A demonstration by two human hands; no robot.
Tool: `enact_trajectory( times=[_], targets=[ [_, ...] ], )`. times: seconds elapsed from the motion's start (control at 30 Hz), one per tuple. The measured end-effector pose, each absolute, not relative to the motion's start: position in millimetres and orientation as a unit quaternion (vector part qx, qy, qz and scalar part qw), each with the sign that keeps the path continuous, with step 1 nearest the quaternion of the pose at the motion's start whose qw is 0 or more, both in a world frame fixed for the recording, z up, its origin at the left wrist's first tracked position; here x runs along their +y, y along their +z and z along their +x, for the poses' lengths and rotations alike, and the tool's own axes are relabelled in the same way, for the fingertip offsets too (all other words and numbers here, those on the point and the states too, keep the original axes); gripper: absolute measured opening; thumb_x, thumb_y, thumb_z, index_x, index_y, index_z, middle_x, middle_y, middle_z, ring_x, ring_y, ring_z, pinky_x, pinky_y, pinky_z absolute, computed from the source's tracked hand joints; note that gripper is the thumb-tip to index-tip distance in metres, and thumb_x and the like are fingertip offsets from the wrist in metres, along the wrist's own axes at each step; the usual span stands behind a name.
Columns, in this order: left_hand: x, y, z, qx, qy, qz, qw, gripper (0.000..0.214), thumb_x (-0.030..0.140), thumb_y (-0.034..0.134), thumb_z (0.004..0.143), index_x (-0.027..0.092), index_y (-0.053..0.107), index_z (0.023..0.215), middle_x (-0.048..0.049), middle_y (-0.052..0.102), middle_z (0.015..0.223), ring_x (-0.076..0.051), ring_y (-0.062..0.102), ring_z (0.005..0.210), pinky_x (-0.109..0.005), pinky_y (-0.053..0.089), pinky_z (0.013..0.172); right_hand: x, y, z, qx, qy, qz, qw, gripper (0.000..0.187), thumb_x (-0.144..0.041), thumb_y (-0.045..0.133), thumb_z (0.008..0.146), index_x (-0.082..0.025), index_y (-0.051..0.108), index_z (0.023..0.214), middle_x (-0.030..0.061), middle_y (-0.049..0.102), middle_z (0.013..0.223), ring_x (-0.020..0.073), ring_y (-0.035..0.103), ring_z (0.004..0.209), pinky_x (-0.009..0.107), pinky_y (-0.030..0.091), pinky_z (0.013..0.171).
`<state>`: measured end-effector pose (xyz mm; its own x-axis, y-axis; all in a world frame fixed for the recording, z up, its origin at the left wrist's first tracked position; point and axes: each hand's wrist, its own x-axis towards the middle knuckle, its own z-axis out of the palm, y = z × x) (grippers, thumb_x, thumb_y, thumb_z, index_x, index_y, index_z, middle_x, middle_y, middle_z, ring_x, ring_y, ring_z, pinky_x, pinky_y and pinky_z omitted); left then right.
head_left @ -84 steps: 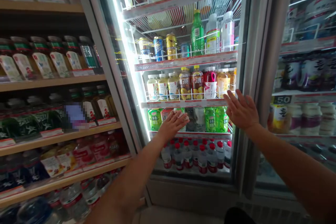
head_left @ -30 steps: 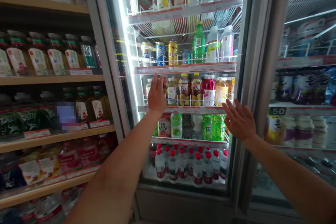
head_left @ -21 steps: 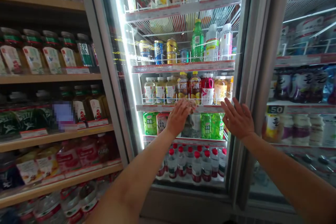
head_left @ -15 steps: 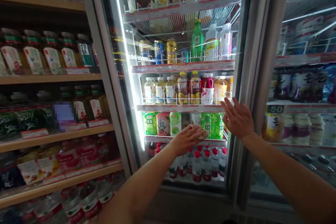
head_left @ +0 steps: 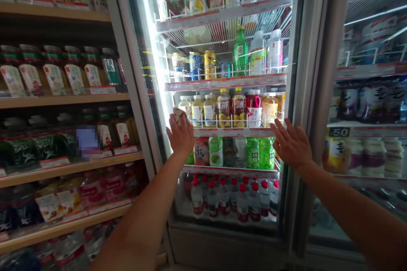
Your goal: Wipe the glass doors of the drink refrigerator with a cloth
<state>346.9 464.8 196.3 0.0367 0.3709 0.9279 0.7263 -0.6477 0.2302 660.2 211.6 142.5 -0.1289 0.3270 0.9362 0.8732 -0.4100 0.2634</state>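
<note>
A crumpled pale cloth (head_left: 179, 114) lies under the fingers of my left hand (head_left: 181, 135), which presses it towards the left part of the cooler's glass door (head_left: 229, 152). My left arm reaches up from the bottom of the view and hides some drinks on the lower shelf. At the door's right side, by the metal frame (head_left: 300, 93), my right hand (head_left: 291, 142) is open with its fingers spread and holds nothing. Behind the glass, lit shelves carry green bottles (head_left: 253, 152), tea bottles (head_left: 224, 108), cans (head_left: 210, 64) and red-capped water bottles (head_left: 243, 203).
Wooden shelves (head_left: 63, 100) with many bottled drinks stand on the left, past a metal upright (head_left: 127, 67). To the right is another cooler section with dark-labelled bottles (head_left: 372, 99) and a small "50" sign (head_left: 338, 132).
My left hand has moved left and up with the cloth, from the lower middle of the glass to its left side. My right hand stays at the right side. The view has shifted slightly.
</note>
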Motion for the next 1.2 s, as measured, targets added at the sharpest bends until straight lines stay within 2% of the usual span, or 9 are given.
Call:
enact_trajectory(
  times=[0.13,0.23,0.33,0.43,0.53,0.7,0.87,1.03,1.2],
  targets=[
    [487.8,181.7,331.8,-0.464,-0.631,-0.617,0.079,0.062,0.039,0.034,0.103,0.008,0.035,0.156,-0.0369,0.026,0.159,-0.045,0.031,0.15,-0.074,0.037,0.107,211.8,142.5,660.0,-0.486,-0.569,-0.617,0.243,0.076,-0.02,0.054,0.096,-0.028,0.02,0.163,0.0033,0.044,0.16,0.0282,0.041,0.149,0.046,0.023,0.121],
    [486.6,167.1,338.8,-0.462,-0.657,-0.592,0.064,0.063,0.038,0.036,0.102,0.004,0.034,0.156,-0.0383,0.023,0.159,-0.046,0.029,0.151,-0.074,0.037,0.108,212.5,142.4,659.9,-0.488,-0.571,-0.615,0.24,0.076,-0.021,0.055,0.096,-0.027,0.021,0.163,0.004,0.044,0.16,0.0285,0.041,0.148,0.045,0.023,0.121],
    [462.5,153.8,359.4,-0.374,-0.611,-0.684,0.136,0.062,0.036,0.045,0.1,0.006,0.038,0.155,-0.031,0.013,0.166,-0.043,0.012,0.156,-0.066,0.029,0.118,213.6,142.1,659.5,-0.483,-0.579,-0.614,0.234,0.075,-0.02,0.054,0.096,-0.027,0.021,0.163,0.0038,0.044,0.16,0.0283,0.042,0.148,0.045,0.022,0.121],
    [427.1,139.5,385.8,-0.197,-0.48,-0.818,0.249,0.055,0.036,0.054,0.098,0.022,0.049,0.151,-0.0145,0.014,0.17,-0.037,0.004,0.158,-0.058,0.021,0.125,213.9,141.9,659.1,-0.48,-0.578,-0.618,0.232,0.074,-0.02,0.054,0.096,-0.026,0.021,0.163,0.0038,0.042,0.161,0.0282,0.041,0.149,0.044,0.021,0.121],
    [399.7,126.9,411.1,0.011,-0.368,-0.867,0.336,0.048,0.037,0.058,0.097,0.033,0.056,0.145,-0.0027,0.024,0.169,-0.031,0.009,0.158,-0.055,0.013,0.129,213.3,141.9,659.1,-0.485,-0.575,-0.616,0.235,0.074,-0.02,0.054,0.097,-0.026,0.021,0.163,0.0044,0.042,0.161,0.0288,0.04,0.149,0.045,0.02,0.121],
    [391.7,141.8,433.3,0.134,-0.302,-0.866,0.375,0.042,0.033,0.056,0.098,0.034,0.059,0.14,0.0007,0.032,0.166,-0.024,0.023,0.156,-0.051,0.009,0.13,212.8,142.3,659.6,-0.486,-0.572,-0.62,0.227,0.073,-0.022,0.054,0.097,-0.026,0.023,0.163,0.0039,0.042,0.161,0.029,0.039,0.149,0.045,0.021,0.122],
    [410.5,213.8,413.1,-0.031,-0.384,-0.86,0.335,0.044,0.029,0.049,0.101,0.038,0.054,0.145,0.0005,0.028,0.168,-0.025,0.018,0.157,-0.057,0.007,0.128,212.2,142.7,659.4,-0.484,-0.577,-0.619,0.222,0.074,-0.022,0.055,0.097,-0.026,0.023,0.163,0.003,0.042,0.161,0.028,0.04,0.149,0.045,0.021,0.122],
    [432.6,273.9,372.2,-0.319,-0.533,-0.752,0.222,0.05,0.033,0.038,0.106,0.023,0.043,0.154,-0.0146,0.022,0.169,-0.038,0.014,0.157,-0.071,0.016,0.121,212.3,142.0,658.7,-0.487,-0.572,-0.619,0.231,0.076,-0.022,0.057,0.096,-0.027,0.021,0.163,0.0032,0.042,0.161,0.0284,0.04,0.149,0.046,0.022,0.123],
    [436.2,264.5,357.3,-0.307,-0.521,-0.762,0.233,0.05,0.033,0.043,0.104,0.012,0.047,0.15,-0.0208,0.018,0.168,-0.041,0.013,0.156,-0.066,0.022,0.122,212.2,141.6,657.9,-0.493,-0.56,-0.623,0.236,0.076,-0.023,0.057,0.096,-0.026,0.021,0.163,0.0032,0.04,0.162,0.0283,0.039,0.15,0.047,0.023,0.123]
  ],
)
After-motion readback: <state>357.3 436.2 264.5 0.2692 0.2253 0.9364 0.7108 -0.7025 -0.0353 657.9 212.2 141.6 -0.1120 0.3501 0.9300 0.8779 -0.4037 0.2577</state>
